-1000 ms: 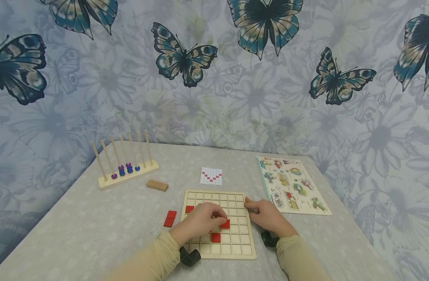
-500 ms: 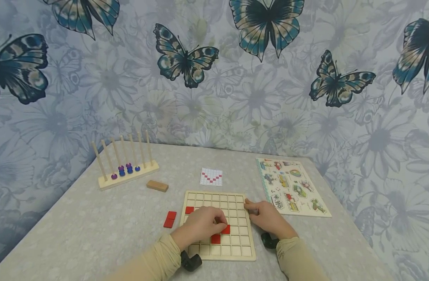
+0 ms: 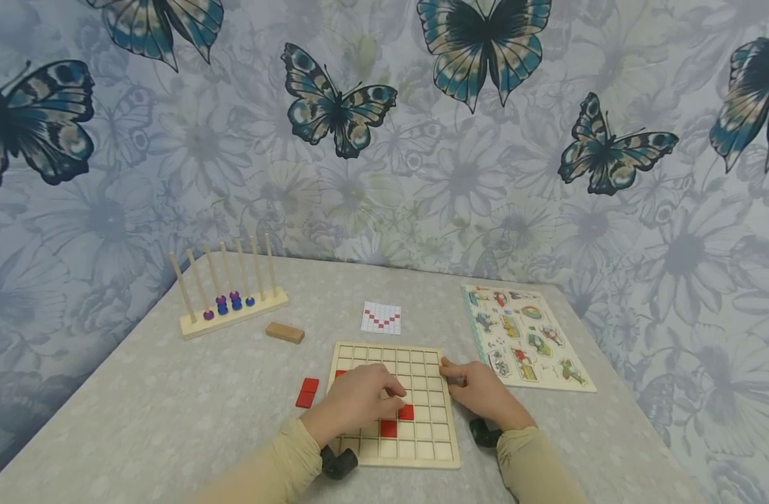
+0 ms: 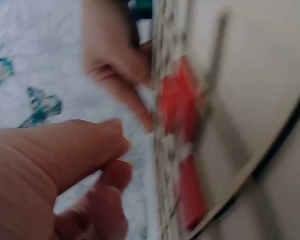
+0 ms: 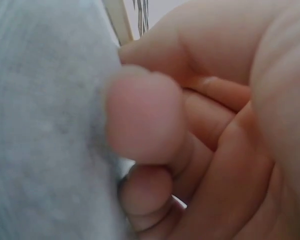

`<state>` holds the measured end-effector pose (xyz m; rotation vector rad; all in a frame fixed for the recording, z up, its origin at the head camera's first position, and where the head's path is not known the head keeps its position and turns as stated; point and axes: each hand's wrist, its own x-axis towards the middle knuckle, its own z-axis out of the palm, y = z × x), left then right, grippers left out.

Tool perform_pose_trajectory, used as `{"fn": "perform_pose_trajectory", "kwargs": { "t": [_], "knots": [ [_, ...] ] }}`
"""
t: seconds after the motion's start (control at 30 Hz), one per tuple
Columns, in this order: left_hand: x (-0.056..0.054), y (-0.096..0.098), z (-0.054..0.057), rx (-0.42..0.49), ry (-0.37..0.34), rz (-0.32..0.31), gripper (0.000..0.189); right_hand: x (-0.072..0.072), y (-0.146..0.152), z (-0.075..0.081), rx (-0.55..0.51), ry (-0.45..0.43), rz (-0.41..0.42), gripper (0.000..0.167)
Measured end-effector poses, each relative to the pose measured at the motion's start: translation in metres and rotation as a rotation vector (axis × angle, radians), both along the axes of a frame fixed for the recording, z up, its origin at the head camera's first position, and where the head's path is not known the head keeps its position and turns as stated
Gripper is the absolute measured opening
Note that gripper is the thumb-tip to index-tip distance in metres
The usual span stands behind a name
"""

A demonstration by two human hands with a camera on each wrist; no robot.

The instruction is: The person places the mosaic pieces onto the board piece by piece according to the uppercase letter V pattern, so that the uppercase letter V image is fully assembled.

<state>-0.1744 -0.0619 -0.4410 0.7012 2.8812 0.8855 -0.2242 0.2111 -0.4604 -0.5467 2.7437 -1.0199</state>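
A wooden grid board (image 3: 424, 449) lies on the table. My left hand (image 3: 359, 399) hovers over its middle, fingers loosely bent; in the left wrist view nothing shows between thumb and fingertips. Just by those fingertips, a red square tile (image 3: 406, 412) sits in a cell, with another red tile (image 3: 388, 428) diagonally nearer me. A further red tile (image 3: 340, 374) at the board's left is partly covered by the hand. My right hand (image 3: 483, 393) rests on the table and touches the board's right edge, its other fingers relaxed and bent.
Two red tiles (image 3: 306, 393) lie left of the board. Behind it is a pattern card (image 3: 381, 318). A wooden block (image 3: 285, 332) and a peg stand with beads (image 3: 233, 315) stand at left; a picture puzzle board (image 3: 527, 337) lies at right.
The red tile by my left fingertips has moved slightly nearer me, into its cell. My left fingers have since come off it and parted a little. The right hand stays put.
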Motion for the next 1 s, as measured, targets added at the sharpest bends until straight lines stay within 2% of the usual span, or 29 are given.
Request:
{"fn": "perform_pose_trajectory", "kwargs": {
  "t": [0.07, 0.13, 0.23, 0.3, 0.37, 0.43, 0.57, 0.67, 0.8, 1.0],
  "knots": [
    [-0.003, -0.018, 0.009, 0.000, 0.004, 0.013, 0.013, 0.000, 0.000, -0.001, -0.008, 0.002, 0.006, 0.039],
    [-0.008, -0.045, 0.020, 0.000, 0.001, 0.041, 0.012, -0.001, 0.000, -0.003, -0.012, 0.002, 0.014, 0.039],
    [-0.016, -0.092, 0.027, 0.019, -0.017, 0.122, 0.012, -0.002, -0.001, -0.003, -0.017, -0.002, 0.021, 0.040],
    [-0.020, -0.120, 0.025, 0.045, -0.028, 0.173, 0.015, -0.002, 0.000, -0.002, -0.014, -0.004, 0.013, 0.040],
    [-0.023, -0.141, 0.017, 0.058, -0.038, 0.213, 0.019, -0.003, 0.001, -0.001, -0.011, -0.010, 0.008, 0.040],
    [-0.024, -0.154, 0.006, 0.078, -0.068, 0.218, 0.022, -0.003, 0.002, 0.000, -0.012, -0.017, 0.007, 0.040],
    [-0.024, -0.162, -0.015, 0.104, -0.150, 0.173, 0.034, -0.003, 0.003, 0.001, -0.023, -0.026, 0.025, 0.040],
    [-0.023, -0.162, -0.022, 0.103, -0.166, 0.135, 0.038, -0.002, 0.002, 0.001, -0.020, -0.022, 0.037, 0.038],
    [-0.020, -0.159, -0.025, 0.082, -0.164, 0.130, 0.035, -0.001, 0.002, -0.001, -0.001, -0.018, 0.047, 0.038],
    [-0.020, -0.155, -0.022, 0.066, -0.145, 0.125, 0.027, 0.001, 0.004, 0.000, -0.023, 0.007, 0.035, 0.033]
  ]
}}
